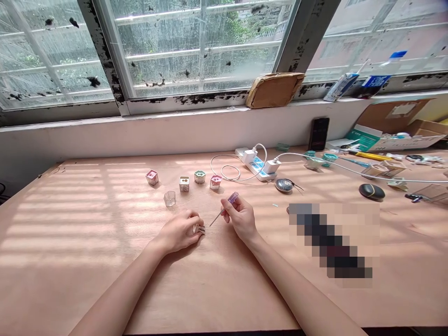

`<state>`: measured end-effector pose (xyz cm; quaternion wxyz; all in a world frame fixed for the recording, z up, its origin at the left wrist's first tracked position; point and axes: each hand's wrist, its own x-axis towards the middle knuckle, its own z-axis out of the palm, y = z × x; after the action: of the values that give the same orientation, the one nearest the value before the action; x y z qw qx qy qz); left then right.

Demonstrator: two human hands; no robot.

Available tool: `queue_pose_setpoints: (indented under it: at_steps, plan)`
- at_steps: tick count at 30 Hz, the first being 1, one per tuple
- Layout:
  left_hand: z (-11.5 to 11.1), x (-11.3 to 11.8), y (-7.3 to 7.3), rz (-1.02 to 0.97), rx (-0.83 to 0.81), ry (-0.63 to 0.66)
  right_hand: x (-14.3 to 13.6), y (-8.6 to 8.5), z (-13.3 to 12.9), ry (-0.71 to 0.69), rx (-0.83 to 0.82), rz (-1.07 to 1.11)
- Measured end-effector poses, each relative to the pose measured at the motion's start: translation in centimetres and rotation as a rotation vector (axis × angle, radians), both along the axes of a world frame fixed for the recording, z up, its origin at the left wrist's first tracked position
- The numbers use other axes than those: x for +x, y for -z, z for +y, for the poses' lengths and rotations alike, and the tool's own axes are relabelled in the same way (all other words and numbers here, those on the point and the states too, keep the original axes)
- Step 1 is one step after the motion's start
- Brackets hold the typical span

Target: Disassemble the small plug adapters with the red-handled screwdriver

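Observation:
My left hand rests on the table, its fingers closed around a small whitish pencil sharpener turned on its side. Held in my right hand is a screwdriver with a purple handle. Its thin shaft slants down to the left, the tip a little apart from the sharpener. Beyond my hands stand several small sharpeners with two-hole tops: a pink one, a cream one, a green one and another pink one. A clear hexagonal case lies nearer to my left hand.
A white power strip with plugged-in chargers and cables lies at the back. Right of it are a round dark object, a black mouse-like object, an upright phone and an open cardboard box. A blurred-out patch covers something dark at right.

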<state>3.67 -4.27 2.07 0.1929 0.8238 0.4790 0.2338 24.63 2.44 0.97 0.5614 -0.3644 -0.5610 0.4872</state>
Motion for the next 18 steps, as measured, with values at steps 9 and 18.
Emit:
queue_pose_setpoints:
  at_steps: [9,18]
  plan:
    - [0.11,-0.09,0.06,0.032,-0.001,0.007,-0.07,0.07,-0.19,-0.011,-0.021,0.009]
    - [0.18,-0.22,0.17,0.028,0.004,-0.003,-0.01,0.53,-0.18,-0.004,-0.005,-0.009]
